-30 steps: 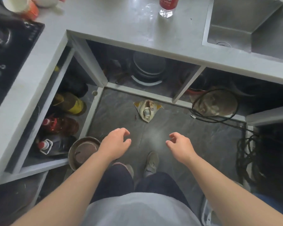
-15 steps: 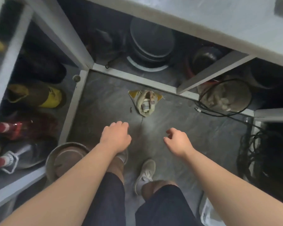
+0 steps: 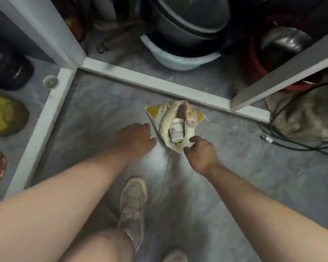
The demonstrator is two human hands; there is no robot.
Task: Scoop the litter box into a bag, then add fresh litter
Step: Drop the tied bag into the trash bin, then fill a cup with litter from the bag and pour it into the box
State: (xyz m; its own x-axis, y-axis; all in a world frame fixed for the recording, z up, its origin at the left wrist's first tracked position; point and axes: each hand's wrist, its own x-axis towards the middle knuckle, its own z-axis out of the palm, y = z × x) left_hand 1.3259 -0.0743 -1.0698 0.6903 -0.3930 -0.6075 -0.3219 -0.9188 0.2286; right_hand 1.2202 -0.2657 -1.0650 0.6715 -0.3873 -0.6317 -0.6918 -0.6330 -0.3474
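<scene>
A yellow-and-cream bag [image 3: 166, 127] stands open on the grey floor near the cabinet base. A small white cup [image 3: 176, 130] lies inside its mouth. My left hand [image 3: 134, 137] hovers just left of the bag, fingers loosely bent, holding nothing. My right hand [image 3: 202, 150] is at the bag's near right corner, thumb and fingers curled close to the edge; it is apart from the bag or barely touching it. No litter box is in view.
Open cabinet bays hold stacked grey pots over a pale basin [image 3: 180, 57], a dark round pot [image 3: 284, 44] and bottles [image 3: 6, 114] at left. A dusty sack with black cables [image 3: 307, 120] lies right. My shoes [image 3: 133, 201] stand on the floor below.
The view has dropped much closer to the floor. Both hands have moved forward from mid-floor to either side of the bag.
</scene>
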